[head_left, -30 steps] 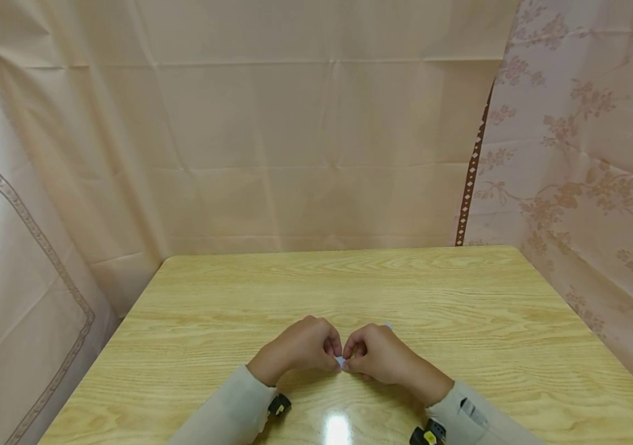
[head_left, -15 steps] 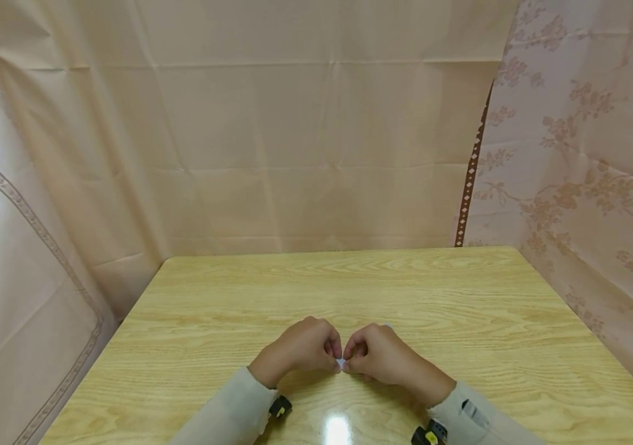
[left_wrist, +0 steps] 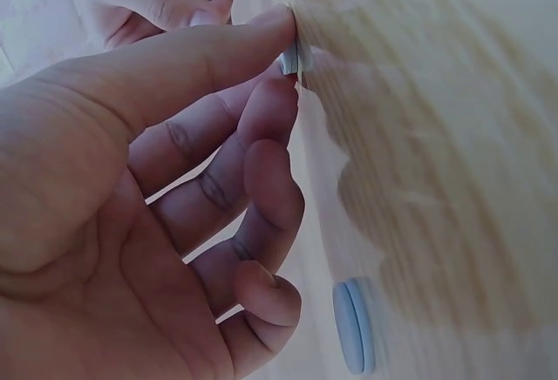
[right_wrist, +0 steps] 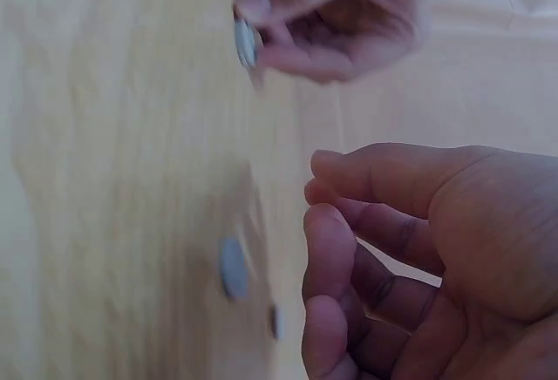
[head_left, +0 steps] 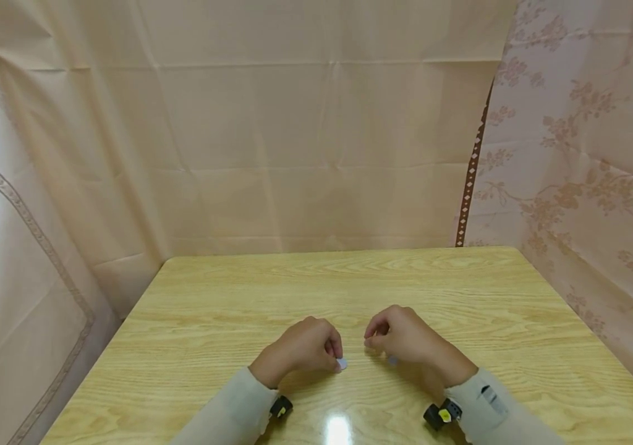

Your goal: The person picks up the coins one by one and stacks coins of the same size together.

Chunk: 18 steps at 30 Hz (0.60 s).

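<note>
Two hands (head_left: 306,348) (head_left: 403,335); two sleeves (head_left: 233,405) (head_left: 497,408); two wrist devices (head_left: 280,407) (head_left: 435,417); one table (head_left: 316,287); probably four discs (right_wrist: 247,42) (right_wrist: 233,268) (right_wrist: 277,321) (left_wrist: 353,326)

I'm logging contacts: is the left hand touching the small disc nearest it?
Touching. The left wrist view shows the left hand pinching the small disc, its thumb directly against it, no gap between.

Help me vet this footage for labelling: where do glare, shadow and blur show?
Head: a white glare spot on the table, near the picture's bottom edge. Left wrist: dim and bluish, the table soft-focused. Right wrist: the left hand looks blurrier than the right hand, and a soft shadow falls around a small disc.
</note>
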Each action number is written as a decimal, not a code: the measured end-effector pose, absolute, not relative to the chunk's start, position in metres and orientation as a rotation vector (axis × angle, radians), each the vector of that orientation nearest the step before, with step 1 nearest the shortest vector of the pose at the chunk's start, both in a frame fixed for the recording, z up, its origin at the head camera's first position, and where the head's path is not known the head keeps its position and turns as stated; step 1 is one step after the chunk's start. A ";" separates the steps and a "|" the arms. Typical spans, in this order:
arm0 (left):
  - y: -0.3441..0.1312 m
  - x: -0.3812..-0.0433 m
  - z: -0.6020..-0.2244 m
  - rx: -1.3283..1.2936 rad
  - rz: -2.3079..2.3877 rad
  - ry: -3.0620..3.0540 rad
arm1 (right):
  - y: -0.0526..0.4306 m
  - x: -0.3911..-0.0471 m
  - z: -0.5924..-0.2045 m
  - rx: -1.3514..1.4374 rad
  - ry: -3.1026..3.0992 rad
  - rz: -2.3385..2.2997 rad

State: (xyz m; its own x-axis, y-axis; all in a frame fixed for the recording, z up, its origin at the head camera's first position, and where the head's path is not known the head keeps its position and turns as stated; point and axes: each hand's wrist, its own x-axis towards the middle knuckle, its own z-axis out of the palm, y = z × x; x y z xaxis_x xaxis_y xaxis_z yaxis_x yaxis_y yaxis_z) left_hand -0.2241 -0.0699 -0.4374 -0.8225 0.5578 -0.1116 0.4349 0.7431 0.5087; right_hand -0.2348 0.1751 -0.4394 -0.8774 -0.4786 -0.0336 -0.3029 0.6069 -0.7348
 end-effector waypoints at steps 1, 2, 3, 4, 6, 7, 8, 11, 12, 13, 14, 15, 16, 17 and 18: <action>-0.070 -0.224 -0.437 0.781 0.689 2.688 | 0.178 -0.237 -0.439 -0.640 2.620 -1.117; -0.070 -0.224 -0.437 0.781 0.688 2.688 | 0.181 -0.239 -0.438 -0.633 2.629 -1.110; -0.070 -0.224 -0.437 0.781 0.687 2.689 | 0.184 -0.241 -0.437 -0.630 2.639 -1.102; -0.070 -0.224 -0.437 0.781 0.686 2.688 | 0.187 -0.243 -0.437 -0.624 2.650 -1.094; -0.070 -0.224 -0.437 0.783 0.680 2.690 | 0.194 -0.247 -0.436 -0.612 2.655 -1.089; -0.070 -0.223 -0.437 0.783 0.676 2.691 | 0.198 -0.249 -0.435 -0.606 2.654 -1.085; -0.070 -0.223 -0.437 0.783 0.672 2.693 | 0.201 -0.251 -0.435 -0.599 2.655 -1.083; -0.070 -0.223 -0.437 0.782 0.662 2.697 | 0.211 -0.255 -0.435 -0.572 2.645 -1.088; -0.070 -0.223 -0.437 0.781 0.659 2.700 | 0.214 -0.256 -0.435 -0.566 2.641 -1.091; -0.070 -0.223 -0.437 0.780 0.658 2.701 | 0.216 -0.258 -0.435 -0.562 2.636 -1.094; -0.070 -0.223 -0.437 0.781 0.658 2.702 | 0.218 -0.259 -0.435 -0.563 2.637 -1.094; -0.070 -0.223 -0.437 0.780 0.658 2.703 | 0.220 -0.260 -0.436 -0.563 2.635 -1.094; -0.070 -0.223 -0.437 0.780 0.657 2.705 | 0.222 -0.261 -0.437 -0.556 2.637 -1.093; -0.070 -0.223 -0.437 0.781 0.657 2.706 | 0.224 -0.262 -0.438 -0.555 2.639 -1.093; -0.070 -0.223 -0.437 0.780 0.656 2.706 | 0.225 -0.262 -0.439 -0.542 2.646 -1.089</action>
State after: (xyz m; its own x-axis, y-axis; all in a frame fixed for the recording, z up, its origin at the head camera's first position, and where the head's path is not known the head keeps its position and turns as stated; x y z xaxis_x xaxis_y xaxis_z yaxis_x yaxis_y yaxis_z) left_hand -0.2227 -0.0702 -0.4373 -0.8256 0.5532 -0.1109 0.4410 0.7553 0.4848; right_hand -0.2624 0.2253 -0.4390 -0.9053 -0.4190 -0.0692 -0.2490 0.6557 -0.7128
